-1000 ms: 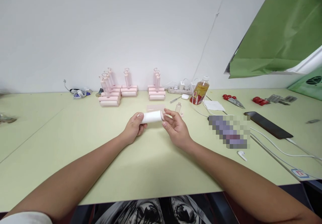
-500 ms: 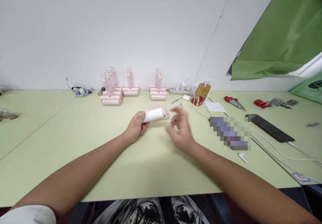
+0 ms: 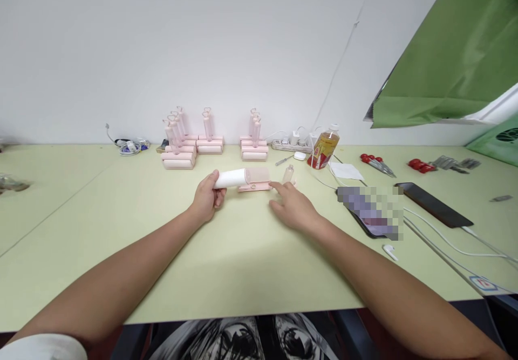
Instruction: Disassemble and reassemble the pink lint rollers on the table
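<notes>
My left hand (image 3: 206, 198) is wrapped round one end of a white lint roll (image 3: 232, 178). The roll lies level above the table, its pink-edged far end pointing right. Just beyond that end rests a pink lint roller casing (image 3: 259, 179) with a see-through cover. At the right edge of the casing is my right hand (image 3: 294, 206), index finger stretched out and thumb apart, nothing held. Whether the fingertip touches the casing I cannot tell. A clear pinkish handle piece (image 3: 288, 174) stands behind the right hand, partly hidden by it.
Several pink lint rollers (image 3: 178, 160) stand along the wall. To the right are a drink bottle (image 3: 324, 147), a power strip (image 3: 291, 146), two phones (image 3: 435, 204), an earbud (image 3: 390, 252) and red-handled tools (image 3: 376, 163). White cables (image 3: 449, 241) cross the right side.
My left hand has moved left with the white roll, uncovering more of the pink casing. My right hand has lowered towards the casing's right edge.
</notes>
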Available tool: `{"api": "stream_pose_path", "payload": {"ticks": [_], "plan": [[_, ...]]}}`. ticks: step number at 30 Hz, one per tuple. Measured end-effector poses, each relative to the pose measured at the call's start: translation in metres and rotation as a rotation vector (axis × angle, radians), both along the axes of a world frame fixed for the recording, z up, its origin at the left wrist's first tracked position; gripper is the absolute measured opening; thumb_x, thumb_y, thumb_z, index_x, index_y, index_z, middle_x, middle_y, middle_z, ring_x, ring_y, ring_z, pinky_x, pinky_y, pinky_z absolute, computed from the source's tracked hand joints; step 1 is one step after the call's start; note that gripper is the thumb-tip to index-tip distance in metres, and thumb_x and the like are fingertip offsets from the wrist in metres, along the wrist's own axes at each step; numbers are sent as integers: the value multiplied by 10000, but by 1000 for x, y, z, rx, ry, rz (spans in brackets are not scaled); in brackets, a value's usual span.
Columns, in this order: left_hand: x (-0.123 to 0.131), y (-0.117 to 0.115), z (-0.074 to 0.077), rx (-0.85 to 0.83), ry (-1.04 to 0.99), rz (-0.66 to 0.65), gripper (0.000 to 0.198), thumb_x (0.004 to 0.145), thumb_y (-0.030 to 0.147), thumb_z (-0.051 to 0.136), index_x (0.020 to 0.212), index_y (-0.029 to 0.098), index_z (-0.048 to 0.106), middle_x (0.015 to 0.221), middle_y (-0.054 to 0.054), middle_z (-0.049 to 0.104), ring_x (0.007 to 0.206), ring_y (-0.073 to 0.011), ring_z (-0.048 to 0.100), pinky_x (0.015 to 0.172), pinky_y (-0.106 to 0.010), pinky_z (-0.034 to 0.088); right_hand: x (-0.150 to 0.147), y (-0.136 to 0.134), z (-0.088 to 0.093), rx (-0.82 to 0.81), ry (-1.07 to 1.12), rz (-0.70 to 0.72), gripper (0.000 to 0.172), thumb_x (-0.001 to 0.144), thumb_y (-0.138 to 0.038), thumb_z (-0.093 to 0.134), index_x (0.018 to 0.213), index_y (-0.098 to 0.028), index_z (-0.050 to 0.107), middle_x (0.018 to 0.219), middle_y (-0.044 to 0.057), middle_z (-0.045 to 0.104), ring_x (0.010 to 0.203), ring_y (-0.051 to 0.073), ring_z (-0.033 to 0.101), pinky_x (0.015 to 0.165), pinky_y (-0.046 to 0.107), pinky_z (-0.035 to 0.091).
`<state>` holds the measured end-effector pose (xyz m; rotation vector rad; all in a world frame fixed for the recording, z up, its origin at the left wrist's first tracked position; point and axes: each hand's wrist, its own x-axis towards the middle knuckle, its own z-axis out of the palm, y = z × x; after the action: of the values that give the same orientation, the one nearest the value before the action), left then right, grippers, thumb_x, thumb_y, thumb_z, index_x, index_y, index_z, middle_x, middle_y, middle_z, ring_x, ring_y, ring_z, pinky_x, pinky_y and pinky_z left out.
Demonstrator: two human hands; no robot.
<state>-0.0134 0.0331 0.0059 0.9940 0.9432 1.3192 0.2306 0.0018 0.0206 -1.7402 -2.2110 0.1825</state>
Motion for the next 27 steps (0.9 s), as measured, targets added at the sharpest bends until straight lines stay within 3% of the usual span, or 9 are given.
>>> {"api": "stream_pose_path", "payload": {"ticks": [3, 9, 15, 22, 27], "plan": [[-3, 3, 0, -17, -34, -3, 397, 777, 570, 573, 727, 194, 455, 476, 54, 516, 278, -56, 320, 296, -194, 190, -4, 2, -5, -83, -88, 39, 496, 880, -350, 480, 1361, -231, 475, 1202, 137, 563, 975, 291, 614, 718, 343, 450], [-4, 4, 1, -48, -63, -1, 364, 767, 531, 595, 716, 198, 458, 463, 49, 507, 285, -63, 323, 305, -199, 201, -7, 8, -7, -84, -90, 23, 591, 891, -370, 457, 1449, -193, 377, 1452, 172, 416, 1220, 332, 516, 896, 416, 454], [-4, 5, 0, -51, -77, -3, 359, 756, 522, 608, 710, 198, 461, 460, 47, 502, 286, -65, 319, 303, -200, 196, -7, 13, -6, -108, -85, 67, 641, 904, -431, 434, 1480, -168, 332, 1563, 137, 263, 1324, 327, 434, 998, 452, 420], [-7, 7, 2, -59, -91, 38, 353, 762, 518, 604, 719, 197, 462, 462, 47, 501, 293, -63, 323, 307, -196, 200, -6, 13, -9, -29, -6, 101, 583, 905, -380, 453, 1431, -131, 426, 1505, 132, 386, 1327, 282, 441, 1057, 411, 381], [-8, 9, 3, -62, -94, 56, 364, 767, 525, 596, 699, 200, 446, 446, 50, 481, 295, -61, 313, 307, -192, 190, -5, 11, -8, 189, 187, 159, 329, 913, -289, 465, 1179, -184, 627, 1265, 103, 627, 1156, 249, 558, 984, 411, 413]]}}
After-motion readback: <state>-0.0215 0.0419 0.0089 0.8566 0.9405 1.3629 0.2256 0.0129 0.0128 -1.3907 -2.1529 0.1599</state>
